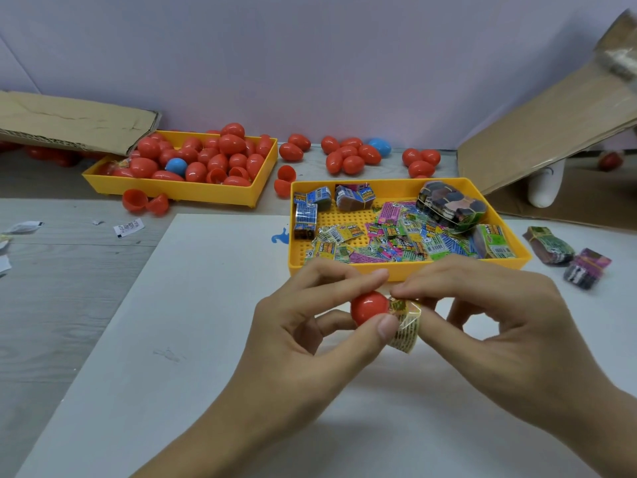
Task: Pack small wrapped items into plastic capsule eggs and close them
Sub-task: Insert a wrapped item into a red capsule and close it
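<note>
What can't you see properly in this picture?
Head view only:
- Egg: the left hand hides whether it is a half or whole.
- Wrapper: print too small; the right hand covers part.
- White thing: half hidden under cardboard.
- Packets in the tray: words too small.

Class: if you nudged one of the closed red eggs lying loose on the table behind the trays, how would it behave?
The loose egg would probably roll, being rounded and smooth. It likely weighs little: thin hollow halves lie nearby. Its glossy shell may slip between fingertips.
</note>
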A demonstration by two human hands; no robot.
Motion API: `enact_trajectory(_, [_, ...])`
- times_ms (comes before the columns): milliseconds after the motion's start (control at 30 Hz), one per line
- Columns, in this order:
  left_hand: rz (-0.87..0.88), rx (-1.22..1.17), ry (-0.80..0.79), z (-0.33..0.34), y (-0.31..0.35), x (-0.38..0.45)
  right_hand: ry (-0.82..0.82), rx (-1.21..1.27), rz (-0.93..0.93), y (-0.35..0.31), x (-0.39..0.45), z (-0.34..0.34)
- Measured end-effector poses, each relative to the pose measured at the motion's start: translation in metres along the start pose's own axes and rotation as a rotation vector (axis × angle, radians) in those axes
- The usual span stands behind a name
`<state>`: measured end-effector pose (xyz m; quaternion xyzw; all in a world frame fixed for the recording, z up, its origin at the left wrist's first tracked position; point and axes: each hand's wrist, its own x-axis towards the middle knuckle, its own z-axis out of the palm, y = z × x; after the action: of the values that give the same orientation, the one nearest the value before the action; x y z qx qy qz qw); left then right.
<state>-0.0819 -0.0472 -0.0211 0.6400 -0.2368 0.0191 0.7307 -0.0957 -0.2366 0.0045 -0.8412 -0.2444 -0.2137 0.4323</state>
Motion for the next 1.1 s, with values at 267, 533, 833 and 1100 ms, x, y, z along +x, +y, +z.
enact_trajectory(267, [0.106, -0.015, 0.07, -0.002, 0.0, 0.002, -0.001, 0.319, 0.214, -0.003, -0.002, 0.001])
enact_trajectory(533, [0.174, 0.011, 0.086, 0.0, 0.0, 0.002, 0.017, 0.405, 0.271, -0.001, -0.001, 0.004])
enact_trajectory(833, [0.103, -0.06, 0.106, 0.0, 0.001, 0.004, 0.092, 0.242, 0.19, -0.005, -0.003, 0.007])
enact_trajectory(1100, [0.092, -0.059, 0.038, -0.001, 0.003, 0.002, 0.214, 0.134, 0.143, -0.004, -0.005, 0.011])
